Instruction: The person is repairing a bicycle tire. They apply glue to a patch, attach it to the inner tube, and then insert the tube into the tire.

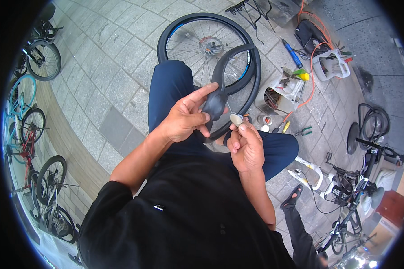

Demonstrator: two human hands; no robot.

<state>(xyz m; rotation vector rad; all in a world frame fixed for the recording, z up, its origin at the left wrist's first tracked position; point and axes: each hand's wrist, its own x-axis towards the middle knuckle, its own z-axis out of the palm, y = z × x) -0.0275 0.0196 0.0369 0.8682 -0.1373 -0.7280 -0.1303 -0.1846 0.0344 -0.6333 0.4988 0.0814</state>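
My left hand (186, 115) is closed around a swollen part of a black bicycle inner tube (214, 106), its index finger stretched along the rubber. From there the tube runs away from me over a wheel and loops back toward my lap. Close to the tube's bulge, my right hand (247, 145) pinches a small, pale oval piece (236, 119) between thumb and fingers. What that piece is, I cannot make out. Beyond my knees lies the bicycle wheel (163, 47), with a black tyre and blue markings on its rim.
A cut-open white container of tools (296, 96), a small jar (265, 120) and green-handled pliers (304, 131) are at my right. Farther out lie a blue pump (292, 54) and orange hose (313, 85). Several bicycles (44, 60) stand left. Another person's sandalled foot (294, 195) is lower right.
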